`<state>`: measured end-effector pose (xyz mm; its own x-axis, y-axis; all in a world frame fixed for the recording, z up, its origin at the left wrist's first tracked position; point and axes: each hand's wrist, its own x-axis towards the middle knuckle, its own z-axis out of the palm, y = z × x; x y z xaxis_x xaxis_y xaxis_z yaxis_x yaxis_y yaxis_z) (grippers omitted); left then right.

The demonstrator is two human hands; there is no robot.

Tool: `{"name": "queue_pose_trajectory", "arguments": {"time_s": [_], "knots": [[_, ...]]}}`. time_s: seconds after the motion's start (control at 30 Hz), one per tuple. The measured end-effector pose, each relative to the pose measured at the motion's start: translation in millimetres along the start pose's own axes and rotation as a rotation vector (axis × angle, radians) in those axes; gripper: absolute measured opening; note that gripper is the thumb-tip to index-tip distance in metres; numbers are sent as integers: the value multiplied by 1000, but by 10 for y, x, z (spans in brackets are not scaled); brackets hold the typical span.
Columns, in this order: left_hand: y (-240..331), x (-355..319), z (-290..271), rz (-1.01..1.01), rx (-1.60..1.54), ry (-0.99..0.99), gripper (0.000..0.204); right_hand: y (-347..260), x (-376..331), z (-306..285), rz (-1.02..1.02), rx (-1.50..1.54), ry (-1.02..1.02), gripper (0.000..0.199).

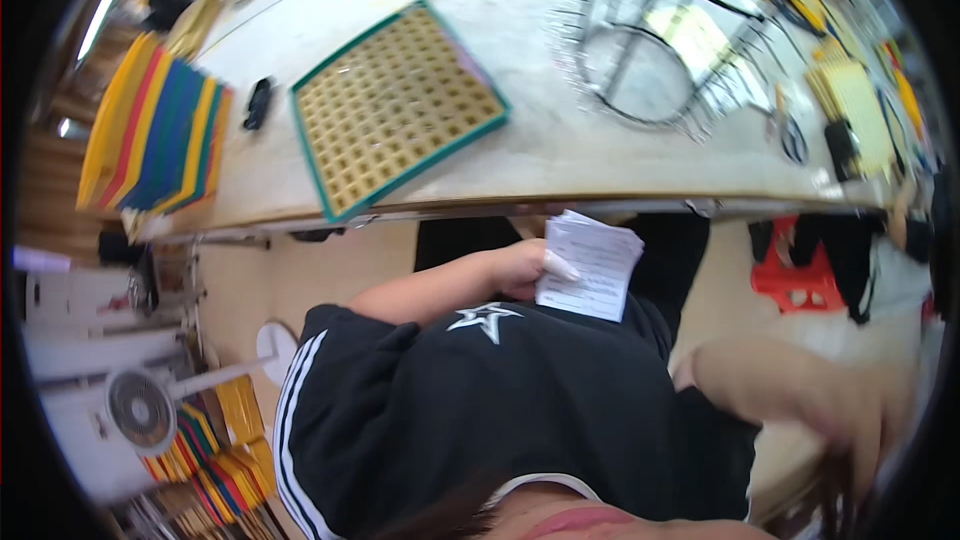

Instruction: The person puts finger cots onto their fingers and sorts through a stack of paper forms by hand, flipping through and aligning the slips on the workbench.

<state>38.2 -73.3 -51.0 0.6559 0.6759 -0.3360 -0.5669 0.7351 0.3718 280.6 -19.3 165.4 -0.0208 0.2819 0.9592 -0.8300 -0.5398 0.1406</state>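
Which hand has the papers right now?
The left hand, holding the white paper stack in front of the black shirt. The right hand is blurred, off to the right, apart from that stack.

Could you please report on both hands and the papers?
Left hand gripping papers. Right hand out to the side, blurred, contents unclear. Green-rimmed tray on table, apart from papers.

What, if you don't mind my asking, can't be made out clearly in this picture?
All in the head view:
1. Right hand: motion blur obscures its fingers and whether it holds anything.
2. Left hand: the paper stack hides any fingers behind it.
3. Print on that stack: too small to read.
4. Green-rimmed tray: its cells are too small to show any contents.
5. Red stool: partly hidden by dark cloth.
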Motion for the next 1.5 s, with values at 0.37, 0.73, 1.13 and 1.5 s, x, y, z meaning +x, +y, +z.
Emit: {"name": "queue_pose_trajectory", "arguments": {"time_s": [0.37,0.73,1.13,1.5], "knots": [[6,-44,-26,22,68,89,55,-42,-648,-704,345,-962,694,70],[22,-25,37,31,84,62,52,-42,-619,-615,416,-1011,632,79],[66,-87,106,97,63,68,52,17,-598,-546,443,-1009,774,70],[832,-78,86,584,415,580,41,-27,-1075,-942,552,-914,780,46]]}}
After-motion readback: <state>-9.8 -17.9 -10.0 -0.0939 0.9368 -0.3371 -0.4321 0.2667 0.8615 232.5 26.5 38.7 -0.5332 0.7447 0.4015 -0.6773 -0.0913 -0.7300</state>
